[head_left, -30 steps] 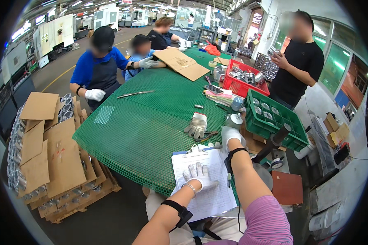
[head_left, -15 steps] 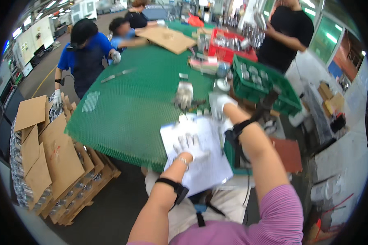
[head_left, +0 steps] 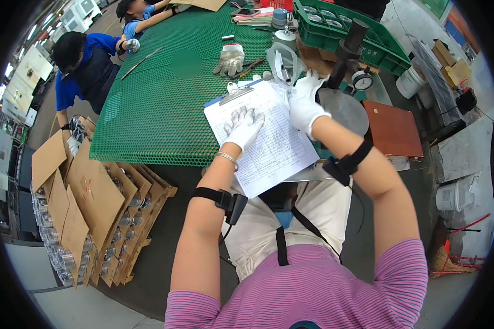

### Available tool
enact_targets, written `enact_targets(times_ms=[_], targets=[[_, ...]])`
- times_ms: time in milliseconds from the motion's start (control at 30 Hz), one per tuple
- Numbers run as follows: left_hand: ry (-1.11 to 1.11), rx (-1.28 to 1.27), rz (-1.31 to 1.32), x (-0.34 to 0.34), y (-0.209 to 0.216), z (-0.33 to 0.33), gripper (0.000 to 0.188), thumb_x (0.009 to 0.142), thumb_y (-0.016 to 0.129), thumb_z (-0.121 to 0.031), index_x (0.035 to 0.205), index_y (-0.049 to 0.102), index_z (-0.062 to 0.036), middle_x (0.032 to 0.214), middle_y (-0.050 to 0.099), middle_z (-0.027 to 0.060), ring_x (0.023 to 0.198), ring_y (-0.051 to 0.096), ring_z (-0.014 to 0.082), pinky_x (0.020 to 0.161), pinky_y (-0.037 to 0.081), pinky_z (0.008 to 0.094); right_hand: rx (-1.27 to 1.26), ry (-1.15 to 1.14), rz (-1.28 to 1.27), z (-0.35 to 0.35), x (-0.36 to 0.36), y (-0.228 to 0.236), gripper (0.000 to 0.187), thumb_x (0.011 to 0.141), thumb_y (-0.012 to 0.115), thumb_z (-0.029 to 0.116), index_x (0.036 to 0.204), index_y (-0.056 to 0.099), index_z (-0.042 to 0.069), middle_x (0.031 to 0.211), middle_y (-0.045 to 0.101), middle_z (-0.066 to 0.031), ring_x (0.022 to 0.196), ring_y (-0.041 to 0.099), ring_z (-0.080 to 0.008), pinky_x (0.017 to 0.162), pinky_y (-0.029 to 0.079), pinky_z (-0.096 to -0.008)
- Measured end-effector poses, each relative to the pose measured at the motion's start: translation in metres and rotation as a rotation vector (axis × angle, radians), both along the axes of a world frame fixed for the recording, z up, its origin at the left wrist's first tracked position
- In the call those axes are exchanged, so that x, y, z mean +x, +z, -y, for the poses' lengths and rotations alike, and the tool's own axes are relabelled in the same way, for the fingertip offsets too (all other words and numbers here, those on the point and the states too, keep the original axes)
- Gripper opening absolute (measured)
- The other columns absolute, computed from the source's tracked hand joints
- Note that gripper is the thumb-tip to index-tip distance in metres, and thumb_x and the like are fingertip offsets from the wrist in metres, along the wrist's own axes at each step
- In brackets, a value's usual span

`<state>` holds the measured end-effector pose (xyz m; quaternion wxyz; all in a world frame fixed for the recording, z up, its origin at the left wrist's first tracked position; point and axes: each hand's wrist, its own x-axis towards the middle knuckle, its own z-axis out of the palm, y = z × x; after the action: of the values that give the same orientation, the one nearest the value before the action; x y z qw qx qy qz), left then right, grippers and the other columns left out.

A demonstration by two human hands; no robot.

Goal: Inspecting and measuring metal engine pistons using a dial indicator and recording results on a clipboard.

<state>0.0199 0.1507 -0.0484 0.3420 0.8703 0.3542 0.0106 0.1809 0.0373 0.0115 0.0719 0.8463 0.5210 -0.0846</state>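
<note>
Clipboard with its printed form lies at the near edge of the green mesh table, its lower corner hanging over my lap; the print is too small for me to make out. My left hand, in a white glove, rests flat on the sheet with fingers spread apart. My right hand, also gloved, sits at the sheet's upper right edge with fingers curled together, but I cannot tell whether they pinch anything, since the fingertips are hidden from me. Just beyond it a clear plastic bag holds something I cannot identify. A spare pair of gloves lies farther out on the mesh. The green crate is cut off at the top edge.
</note>
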Motion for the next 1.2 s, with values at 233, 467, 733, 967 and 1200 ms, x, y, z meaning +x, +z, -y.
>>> enact_targets(times_ms=[233,467,733,967,1200], targets=[[0.238,0.219,0.387,-0.074,-0.002,-0.029,0.041,0.095,0.051,-0.036,0.12,0.063,-0.0049,0.118,0.064,0.0191,0.112,0.06,0.0345,0.099,0.045,0.0409,0.372,-0.237,-0.088,0.013,-0.014,-0.026,0.021,0.086,0.054,0.008,0.099,0.067,-0.002,0.096,0.069,-0.0262,0.091,0.069,-0.0372,0.079,0.055,-0.0449],[0.268,0.763,0.339,-0.107,-0.033,-0.053,0.043,0.092,0.057,-0.03,0.122,0.057,0.0005,0.128,0.057,0.0215,0.122,0.05,0.0385,0.103,0.04,0.0459,0.434,-0.295,-0.144,0.023,-0.022,-0.007,0.026,0.082,0.06,0.016,0.096,0.066,-0.006,0.091,0.067,-0.028,0.088,0.067,-0.0404,0.082,0.053,-0.0441],[0.328,0.81,0.409,-0.092,-0.046,-0.05,0.042,0.087,0.061,-0.03,0.118,0.059,-0.0011,0.126,0.059,0.0186,0.119,0.052,0.0372,0.103,0.039,0.0487,0.799,-0.388,-1.103,-0.009,-0.035,-0.01,0.024,0.089,0.069,0.019,0.097,0.059,-0.001,0.073,0.064,-0.0058,0.062,0.063,-0.0108,0.055,0.05,-0.0253],[0.319,0.76,0.456,-0.092,-0.039,-0.049,0.036,0.085,0.06,-0.026,0.111,0.063,-0.0018,0.119,0.063,0.0171,0.113,0.057,0.0354,0.101,0.041,0.047,0.982,-0.361,-1.189,-0.065,-0.024,-0.048,0.023,0.088,0.071,0.021,0.094,0.06,0.002,0.077,0.064,-0.0038,0.065,0.062,-0.0097,0.055,0.047,-0.0242],[0.346,0.774,0.44,-0.096,-0.04,-0.049,0.024,0.082,0.059,-0.017,0.1,0.067,-0.0035,0.11,0.067,0.0152,0.106,0.061,0.0343,0.096,0.045,0.0454,1.156,-0.314,-1.114,-0.067,-0.03,-0.074,0.024,0.082,0.069,0.005,0.071,0.048,0.008,0.065,0.046,0.0058,0.06,0.04,-0.0035,0.054,0.034,-0.0232]])
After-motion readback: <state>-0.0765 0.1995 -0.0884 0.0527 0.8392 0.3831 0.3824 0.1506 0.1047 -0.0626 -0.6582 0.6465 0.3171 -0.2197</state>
